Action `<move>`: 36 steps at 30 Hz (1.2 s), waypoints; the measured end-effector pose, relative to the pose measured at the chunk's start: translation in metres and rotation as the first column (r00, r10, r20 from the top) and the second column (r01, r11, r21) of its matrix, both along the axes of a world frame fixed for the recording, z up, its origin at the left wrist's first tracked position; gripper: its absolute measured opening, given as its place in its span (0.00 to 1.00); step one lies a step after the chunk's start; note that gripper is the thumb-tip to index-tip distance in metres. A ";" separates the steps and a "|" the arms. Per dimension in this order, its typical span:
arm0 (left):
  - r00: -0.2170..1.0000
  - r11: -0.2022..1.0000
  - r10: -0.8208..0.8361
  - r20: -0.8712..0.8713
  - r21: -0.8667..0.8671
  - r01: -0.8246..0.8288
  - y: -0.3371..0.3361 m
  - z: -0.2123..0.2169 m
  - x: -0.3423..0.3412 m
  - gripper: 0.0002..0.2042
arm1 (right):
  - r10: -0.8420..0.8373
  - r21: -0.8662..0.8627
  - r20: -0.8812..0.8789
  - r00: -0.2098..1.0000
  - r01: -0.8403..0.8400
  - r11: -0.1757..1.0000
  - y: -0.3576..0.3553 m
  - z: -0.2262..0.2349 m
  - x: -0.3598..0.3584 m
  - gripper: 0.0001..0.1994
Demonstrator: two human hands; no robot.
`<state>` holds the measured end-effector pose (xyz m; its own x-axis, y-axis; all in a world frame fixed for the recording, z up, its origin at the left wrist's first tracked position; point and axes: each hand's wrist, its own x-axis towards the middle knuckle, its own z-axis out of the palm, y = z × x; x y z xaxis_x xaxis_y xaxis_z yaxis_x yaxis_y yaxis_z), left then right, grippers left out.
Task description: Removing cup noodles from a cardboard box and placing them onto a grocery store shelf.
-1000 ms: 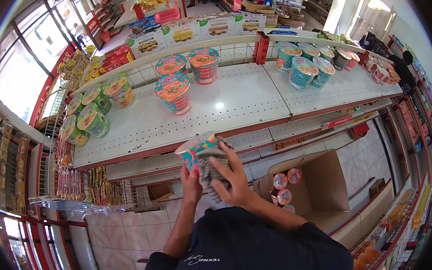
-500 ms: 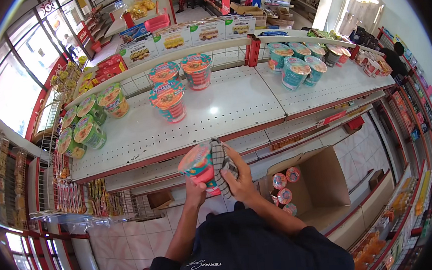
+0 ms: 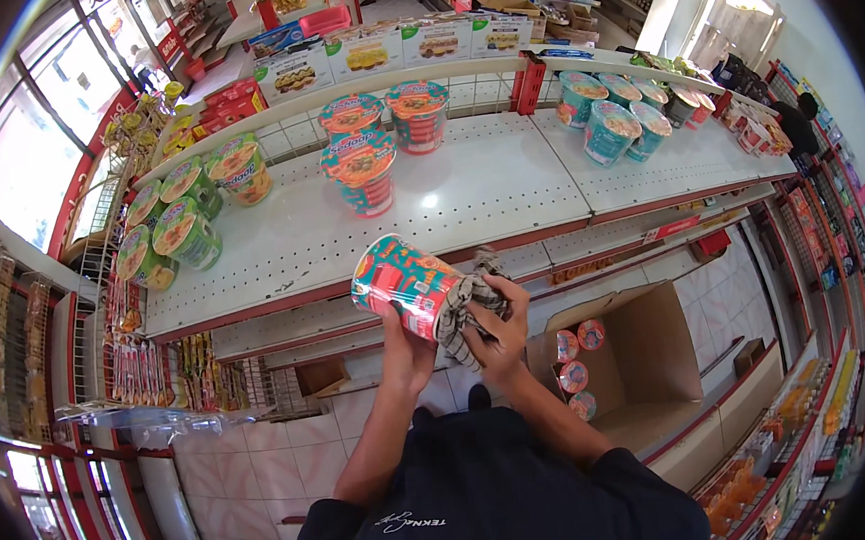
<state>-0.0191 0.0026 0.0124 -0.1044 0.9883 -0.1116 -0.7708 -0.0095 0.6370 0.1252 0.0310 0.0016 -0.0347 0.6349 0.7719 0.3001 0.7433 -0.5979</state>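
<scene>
A red and teal instant noodle cup (image 3: 400, 284) lies tilted in my left hand (image 3: 406, 347), whose fingers wrap round its underside. My right hand (image 3: 498, 331) is closed on a crumpled checked cloth (image 3: 465, 308), pressed against the end of the cup nearest it. Both hands are just in front of the white shelf (image 3: 467, 187). On that shelf, beyond the held cup, stand three matching red and teal noodle cups (image 3: 361, 173). Green noodle cups (image 3: 187, 233) are grouped at the left, and teal-blue cups (image 3: 611, 133) at the right.
An open cardboard box (image 3: 649, 355) with several noodle cups (image 3: 573, 377) sits on the floor at my right. Snack packets (image 3: 138, 368) hang at the left below the shelf. Boxed goods (image 3: 368, 58) line the back of the shelf. Stocked shelves (image 3: 766, 447) run along the right.
The noodle cup has been turned from nearly upright onto its side, its printed wall now showing. The cloth has shifted from the cup's side to its end. The view has moved slightly.
</scene>
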 end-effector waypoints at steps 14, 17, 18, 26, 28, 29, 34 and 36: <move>0.988 0.987 -0.070 -0.139 0.136 0.089 -0.013 -0.021 -0.049 0.44 | 0.013 -0.419 -0.413 0.911 -0.203 0.885 0.000 0.001 -0.001 0.18; 0.936 0.992 -0.010 -0.353 0.115 0.054 -0.012 -0.033 -0.050 0.38 | 0.177 -0.213 -0.088 0.980 -0.192 0.958 -0.012 0.043 -0.013 0.23; 0.869 0.993 -0.030 -0.495 0.088 0.084 -0.014 -0.032 -0.050 0.36 | 0.158 -0.005 0.317 0.935 -0.165 0.986 -0.015 0.052 -0.017 0.24; 0.650 0.893 0.032 -0.760 0.314 0.322 -0.014 0.009 -0.049 0.48 | 0.115 -0.564 -0.357 0.927 -0.312 0.765 0.004 -0.019 0.017 0.19; 0.509 0.879 0.055 -0.859 0.283 0.384 -0.006 0.017 -0.049 0.51 | 0.053 -0.621 -0.439 0.897 -0.346 0.703 0.011 -0.010 0.021 0.17; 0.416 0.877 0.163 -0.895 0.325 0.353 -0.002 0.024 -0.046 0.49 | 0.031 -0.541 -0.454 0.891 -0.303 0.784 0.008 0.020 0.015 0.16; 0.292 0.878 0.330 -0.898 0.406 0.254 0.026 0.033 -0.025 0.49 | -0.094 0.037 0.327 0.940 0.087 0.996 0.004 0.097 0.010 0.14; 0.162 0.869 0.417 -0.894 0.445 0.218 0.042 0.028 -0.018 0.49 | -0.107 0.092 0.308 0.945 0.083 0.992 0.014 0.097 0.018 0.08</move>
<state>-0.0371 0.0448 0.0407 0.0913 0.8447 0.5273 0.4860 -0.5000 0.7168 0.1435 0.0449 0.0986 -0.2237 0.5860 0.7788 0.5337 0.7423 -0.4052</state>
